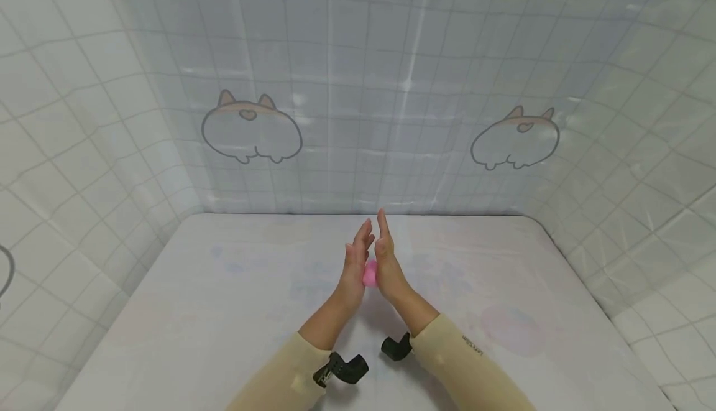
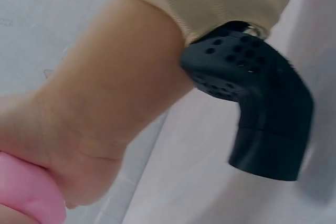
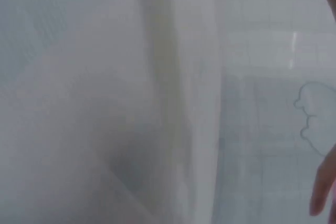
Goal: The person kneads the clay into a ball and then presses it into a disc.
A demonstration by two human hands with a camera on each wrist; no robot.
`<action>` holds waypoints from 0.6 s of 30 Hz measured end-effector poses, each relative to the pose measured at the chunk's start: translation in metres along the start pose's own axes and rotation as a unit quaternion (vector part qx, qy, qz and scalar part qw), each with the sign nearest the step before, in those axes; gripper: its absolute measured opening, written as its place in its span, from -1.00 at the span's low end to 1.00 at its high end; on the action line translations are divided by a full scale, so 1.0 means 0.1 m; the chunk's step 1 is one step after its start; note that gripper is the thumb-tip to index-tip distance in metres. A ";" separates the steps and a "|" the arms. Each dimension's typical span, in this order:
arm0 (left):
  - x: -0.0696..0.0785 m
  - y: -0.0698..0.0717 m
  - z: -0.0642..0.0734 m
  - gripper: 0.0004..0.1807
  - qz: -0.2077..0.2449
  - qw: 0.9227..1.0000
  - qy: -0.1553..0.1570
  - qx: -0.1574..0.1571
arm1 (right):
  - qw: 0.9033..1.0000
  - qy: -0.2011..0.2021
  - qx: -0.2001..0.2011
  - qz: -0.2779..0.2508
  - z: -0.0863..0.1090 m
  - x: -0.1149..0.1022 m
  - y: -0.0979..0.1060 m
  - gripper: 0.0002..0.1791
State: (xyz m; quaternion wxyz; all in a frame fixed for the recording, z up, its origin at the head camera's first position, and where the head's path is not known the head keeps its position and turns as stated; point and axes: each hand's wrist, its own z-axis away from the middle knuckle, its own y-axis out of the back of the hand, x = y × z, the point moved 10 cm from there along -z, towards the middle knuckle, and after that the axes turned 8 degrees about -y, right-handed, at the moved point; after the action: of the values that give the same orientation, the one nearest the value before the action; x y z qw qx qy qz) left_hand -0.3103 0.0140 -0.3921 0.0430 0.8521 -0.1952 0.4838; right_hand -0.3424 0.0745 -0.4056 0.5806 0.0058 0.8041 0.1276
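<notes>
L hand (image 1: 353,268) is pressing its palm on the near side of a pink lump (image 1: 370,274), fingers approx. straight; L wrist mount (image 1: 348,369) is sitting behind it. The lump is resting btwn the palms, seemingly up off the desk (image 1: 235,311), mostly covered. R hand (image 1: 387,268) is pressing from the opp. side, fingers also extended, w/ R wrist mount (image 1: 396,347) behind. So hands are facing each other, lump sandwiched, fingertips close but apart. Progress: pressing is prob. under way, not finished; the bit showing is looking smooth & rounded, but final shape can't be judged w/ palms covering the rest. Letting go & setting down aren't done yet.
</notes>
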 end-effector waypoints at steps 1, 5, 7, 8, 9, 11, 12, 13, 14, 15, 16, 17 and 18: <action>0.01 0.02 -0.01 -0.03 0.000 1.000 -0.005 0.007 | 1.000 -0.001 -0.005 0.001 0.00 0.00 -0.02 0.14; 0.02 0.10 -0.04 -0.02 0.002 0.999 -0.016 0.035 | 1.000 0.003 -0.026 0.000 0.04 -0.03 -0.11 0.15; 0.02 0.14 -0.06 -0.01 -0.006 0.999 -0.021 0.045 | 0.999 0.010 -0.039 0.001 0.08 -0.05 -0.15 0.12; 0.02 0.16 -0.07 0.00 -0.009 0.998 -0.027 0.050 | 0.999 0.015 -0.045 0.003 0.10 -0.06 -0.17 0.10; 0.03 0.18 -0.09 0.01 -0.013 0.998 -0.031 0.055 | 0.998 0.020 -0.053 0.000 0.12 -0.08 -0.19 0.08; 0.04 0.21 -0.11 0.01 -0.026 0.997 -0.037 0.064 | 0.997 0.036 -0.067 -0.005 0.15 -0.12 -0.23 0.04; 0.03 0.23 -0.12 0.00 -0.032 0.997 -0.038 0.067 | 0.996 0.043 -0.072 -0.008 0.17 -0.14 -0.24 0.02; 0.03 0.24 -0.13 -0.01 -0.036 0.996 -0.037 0.071 | 0.996 0.051 -0.074 -0.012 0.19 -0.16 -0.25 0.01; 0.02 0.25 -0.14 -0.02 -0.039 0.996 -0.035 0.074 | 0.995 0.059 -0.076 -0.015 0.20 -0.17 -0.26 -0.01; 0.00 0.26 -0.14 -0.02 -0.043 0.996 -0.031 0.075 | 0.995 0.066 -0.078 -0.018 0.21 -0.19 -0.26 -0.02; -0.01 0.26 -0.15 -0.02 -0.048 0.996 -0.028 0.077 | 0.994 0.074 -0.078 -0.021 0.22 -0.21 -0.26 -0.03; -0.02 0.27 -0.15 -0.01 -0.053 0.995 -0.024 0.078 | 0.994 0.077 -0.078 -0.025 0.23 -0.22 -0.26 -0.04; -0.04 0.29 -0.15 0.00 -0.057 0.995 -0.020 0.080 | 0.993 0.080 -0.079 -0.031 0.23 -0.23 -0.26 -0.05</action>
State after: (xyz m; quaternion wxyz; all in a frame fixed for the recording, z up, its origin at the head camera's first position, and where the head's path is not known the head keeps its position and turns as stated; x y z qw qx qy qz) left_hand -0.3353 -0.0070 -0.3907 -0.0014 0.8721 -0.1076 0.4773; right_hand -0.3094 0.0501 -0.3968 0.5169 -0.0751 0.8350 0.1730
